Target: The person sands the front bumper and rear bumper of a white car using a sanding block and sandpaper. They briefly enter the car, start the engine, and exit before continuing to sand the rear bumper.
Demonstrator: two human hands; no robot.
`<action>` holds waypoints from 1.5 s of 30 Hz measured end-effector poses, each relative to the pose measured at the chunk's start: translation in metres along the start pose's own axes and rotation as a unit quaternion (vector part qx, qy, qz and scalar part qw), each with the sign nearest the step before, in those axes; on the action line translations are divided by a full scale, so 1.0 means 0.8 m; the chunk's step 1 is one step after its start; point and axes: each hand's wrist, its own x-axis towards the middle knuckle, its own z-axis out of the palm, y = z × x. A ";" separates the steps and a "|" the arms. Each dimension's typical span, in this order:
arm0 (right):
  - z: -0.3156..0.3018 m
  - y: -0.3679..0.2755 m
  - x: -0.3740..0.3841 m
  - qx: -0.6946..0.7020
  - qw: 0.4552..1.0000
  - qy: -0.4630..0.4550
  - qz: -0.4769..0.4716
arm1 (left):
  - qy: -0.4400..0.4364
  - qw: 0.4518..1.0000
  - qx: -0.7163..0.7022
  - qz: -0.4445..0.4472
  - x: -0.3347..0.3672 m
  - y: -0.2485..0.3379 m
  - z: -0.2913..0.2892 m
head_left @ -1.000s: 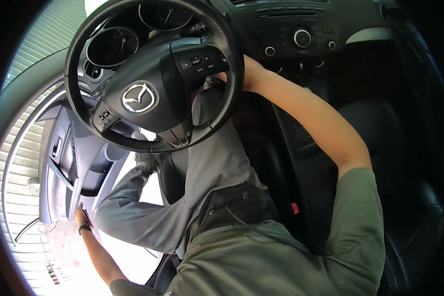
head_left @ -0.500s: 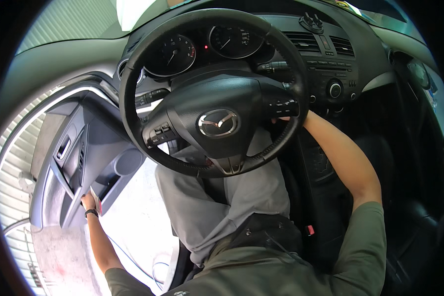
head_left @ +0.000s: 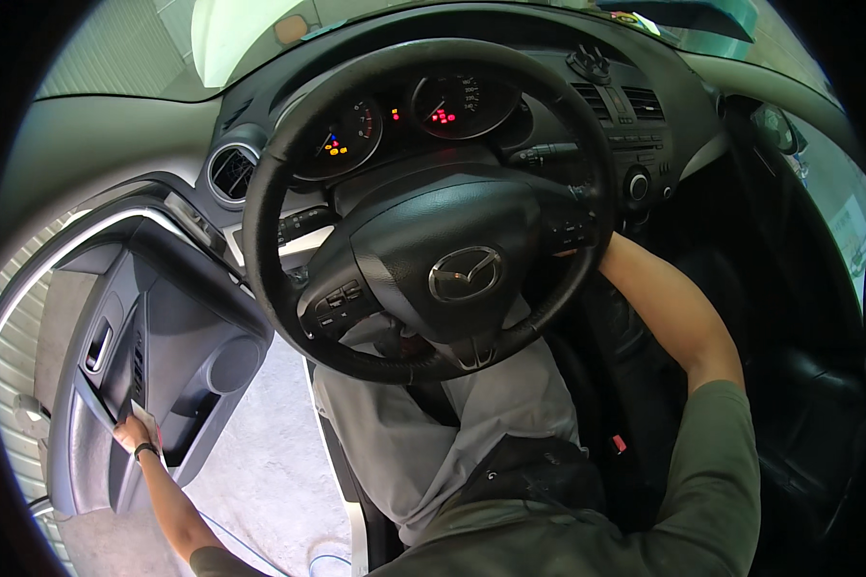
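Since half a second ago the left hand (head_left: pixel 130 435) has slid along the open grey plastic door panel (head_left: pixel 178 361) at eight o'clock, fingers closed on a small pale cloth (head_left: pixel 147 419) against the armrest. At three o'clock the right hand is hidden behind the black leather steering wheel (head_left: pixel 423 207), its fingers impossible to read. Stretched both ways, the cloth could slip and drop outside onto the concrete floor (head_left: pixel 269 481).

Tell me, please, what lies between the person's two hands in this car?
In the head view, the steering wheel and the lap in grey trousers lie between the left hand on the open door panel and the right arm, whose hand is hidden behind the wheel.
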 end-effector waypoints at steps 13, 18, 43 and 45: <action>-0.001 0.001 0.008 0.117 0.991 -0.030 0.059 | -0.082 0.950 0.223 0.202 0.124 -0.068 -0.009; -0.003 0.009 0.015 0.214 0.972 -0.053 0.083 | -0.025 0.990 0.077 0.112 0.073 -0.049 -0.039; 0.001 0.069 0.038 0.584 0.749 -0.268 0.160 | 0.008 0.976 0.009 0.217 -0.472 0.161 -0.256; 0.002 0.069 0.039 0.588 0.744 -0.275 0.159 | -0.007 0.967 -0.016 0.253 -0.537 0.204 -0.280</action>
